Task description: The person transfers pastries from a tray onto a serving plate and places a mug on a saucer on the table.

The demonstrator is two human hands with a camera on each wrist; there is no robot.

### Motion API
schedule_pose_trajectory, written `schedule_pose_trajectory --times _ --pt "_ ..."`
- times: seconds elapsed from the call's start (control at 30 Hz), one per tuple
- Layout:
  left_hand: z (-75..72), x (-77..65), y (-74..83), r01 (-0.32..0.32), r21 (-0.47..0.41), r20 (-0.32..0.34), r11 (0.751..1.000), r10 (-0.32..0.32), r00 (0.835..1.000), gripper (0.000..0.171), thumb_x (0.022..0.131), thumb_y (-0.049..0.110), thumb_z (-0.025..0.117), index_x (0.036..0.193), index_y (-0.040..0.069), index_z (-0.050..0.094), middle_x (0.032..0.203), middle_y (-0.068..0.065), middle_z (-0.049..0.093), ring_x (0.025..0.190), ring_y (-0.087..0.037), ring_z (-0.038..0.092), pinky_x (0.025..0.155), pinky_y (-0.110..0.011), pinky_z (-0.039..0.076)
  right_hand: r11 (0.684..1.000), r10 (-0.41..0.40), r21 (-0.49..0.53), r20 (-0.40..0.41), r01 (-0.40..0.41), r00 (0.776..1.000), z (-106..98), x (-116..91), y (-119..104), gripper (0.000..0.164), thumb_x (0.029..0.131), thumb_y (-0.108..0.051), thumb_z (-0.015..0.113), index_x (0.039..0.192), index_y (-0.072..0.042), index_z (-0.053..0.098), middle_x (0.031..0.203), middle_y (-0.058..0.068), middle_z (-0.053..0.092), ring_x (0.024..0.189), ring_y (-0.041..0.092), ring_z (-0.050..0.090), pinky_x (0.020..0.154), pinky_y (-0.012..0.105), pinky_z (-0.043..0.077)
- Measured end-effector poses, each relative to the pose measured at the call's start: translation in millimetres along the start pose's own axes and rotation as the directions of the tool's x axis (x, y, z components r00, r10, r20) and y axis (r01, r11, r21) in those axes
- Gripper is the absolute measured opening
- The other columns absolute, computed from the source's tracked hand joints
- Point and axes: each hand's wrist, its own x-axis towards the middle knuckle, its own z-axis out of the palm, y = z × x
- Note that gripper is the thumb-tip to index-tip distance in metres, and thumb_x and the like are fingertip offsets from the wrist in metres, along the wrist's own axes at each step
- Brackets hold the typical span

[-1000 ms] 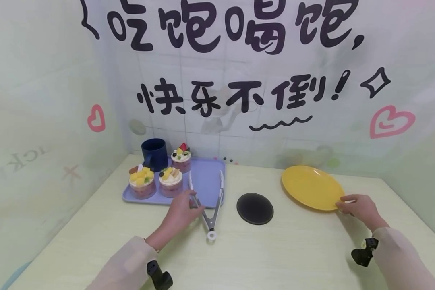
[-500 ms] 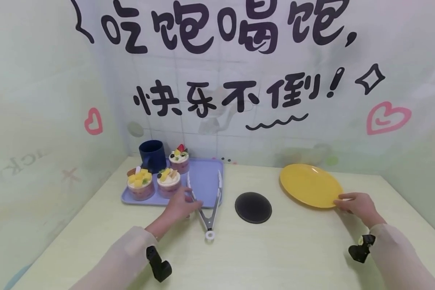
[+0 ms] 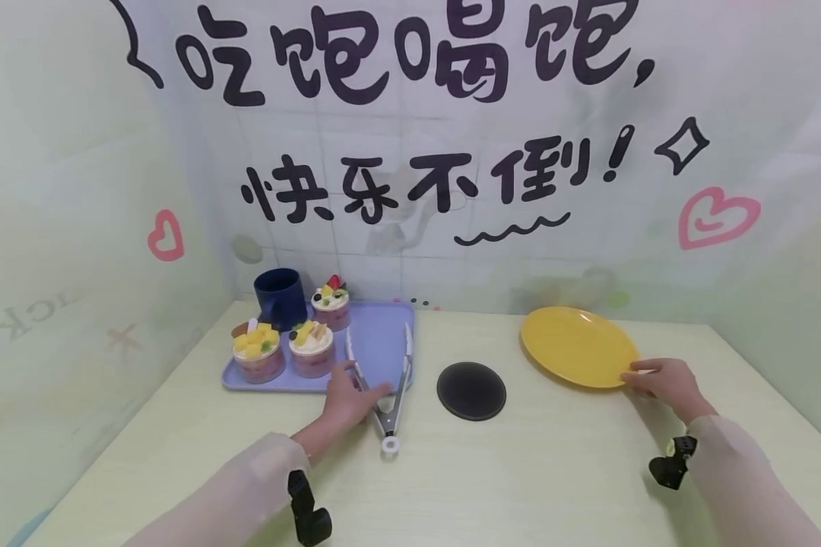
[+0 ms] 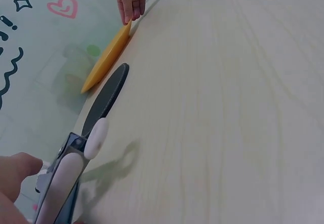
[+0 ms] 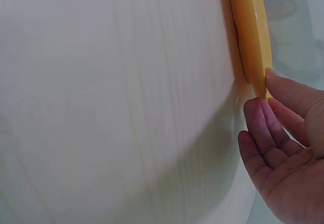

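Observation:
My left hand (image 3: 347,401) grips the left arm of a pair of metal tongs (image 3: 387,419), fingers on its outer side and thumb across it. The tongs are spread, tips over the blue tray (image 3: 383,313) and ringed end toward me. In the left wrist view the thumb (image 4: 23,171) is beside the tongs (image 4: 63,181); most of the other fingers are hidden. At the right, my right hand (image 3: 667,385) pinches the near right rim of a yellow plate (image 3: 578,346). The right wrist view has that plate (image 5: 251,29) tilted, thumb and fingertips at its rim.
A navy mug (image 3: 282,300) and three dessert cups, one topped with yellow cubes (image 3: 257,357), one with cream (image 3: 312,353) and one with a strawberry (image 3: 331,308), stand on the tray's left. Between tray and plate lies a black round coaster (image 3: 472,391). A printed backdrop (image 3: 424,262) rises behind.
The head view has turned slightly, shifting the scene left. My left hand has slid a little closer toward the tongs' joined end. The right hand keeps its pinch on the plate's rim.

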Motion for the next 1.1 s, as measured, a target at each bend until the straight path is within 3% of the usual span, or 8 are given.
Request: schedule_pose_trajectory --times 0.1,0.23,0.37,0.6,0.87,1.1 --pt "4.6 -3.4 0.8 0.023 0.014 -0.037 1.0 -0.023 0.999 0.085 0.074 0.022 0.077 0.132 -0.009 0.023 0.121 -0.032 0.038 0.111 -0.04 0.043 0.093 -0.047 0.039 1.0 -0.001 0.002 -0.001 0.001 1.0 0.8 1.1 -0.6 0.06 0.084 -0.025 0.067 0.118 0.02 0.047 0.083 0.01 0.068 0.071 0.013 0.058 0.063 0.024 0.047" --pt "10.5 -6.1 3.5 0.083 0.042 -0.069 0.996 -0.08 0.994 0.097 0.068 0.029 0.081 0.135 -0.007 0.02 0.129 -0.032 0.03 0.118 -0.042 0.036 0.099 -0.05 0.032 1.0 0.001 0.006 0.002 -0.001 1.0 1.1 1.3 -0.8 0.06 0.084 -0.026 0.067 0.118 0.02 0.047 0.084 0.01 0.067 0.071 0.014 0.059 0.063 0.024 0.048" --pt "17.5 -8.1 5.7 0.125 0.078 -0.093 0.989 -0.117 0.989 0.107 0.062 0.033 0.084 0.138 -0.003 0.018 0.131 -0.031 0.027 0.118 -0.042 0.035 0.099 -0.051 0.032 1.0 0.009 0.008 0.006 -0.009 1.0 0.9 2.1 0.2 0.062 0.084 -0.027 0.067 0.118 0.02 0.047 0.084 0.01 0.067 0.072 0.015 0.058 0.063 0.024 0.047" --pt "26.7 -11.3 8.0 0.144 0.112 -0.115 0.983 -0.131 0.985 0.118 0.058 0.03 0.087 0.142 -0.001 0.011 0.133 -0.03 0.022 0.119 -0.042 0.032 0.099 -0.052 0.031 1.0 0.016 0.01 0.004 -0.016 1.0 0.5 3.1 1.8 0.064 0.084 -0.029 0.067 0.119 0.02 0.046 0.082 0.009 0.067 0.071 0.014 0.058 0.063 0.024 0.047" --pt "30.4 -11.9 10.5 0.148 0.078 -0.137 0.986 -0.137 0.981 0.114 0.058 0.015 0.086 0.143 -0.001 0.011 0.133 -0.029 0.023 0.118 -0.043 0.031 0.098 -0.052 0.032 1.0 0.027 0.014 0.0 -0.027 1.0 0.4 2.4 2.0 0.065 0.083 -0.03 0.067 0.12 0.019 0.046 0.083 0.007 0.067 0.072 0.013 0.058 0.063 0.024 0.047" --pt "23.8 -14.1 13.6 0.167 0.026 -0.119 0.986 -0.163 0.98 0.107 0.059 0.004 0.077 0.143 -0.001 0.011 0.13 -0.03 0.024 0.115 -0.043 0.033 0.096 -0.051 0.033 1.0 0.023 0.019 -0.003 -0.022 1.0 2.2 0.9 1.7 0.063 0.084 -0.028 0.067 0.12 0.02 0.046 0.082 0.009 0.067 0.071 0.014 0.059 0.063 0.025 0.047"
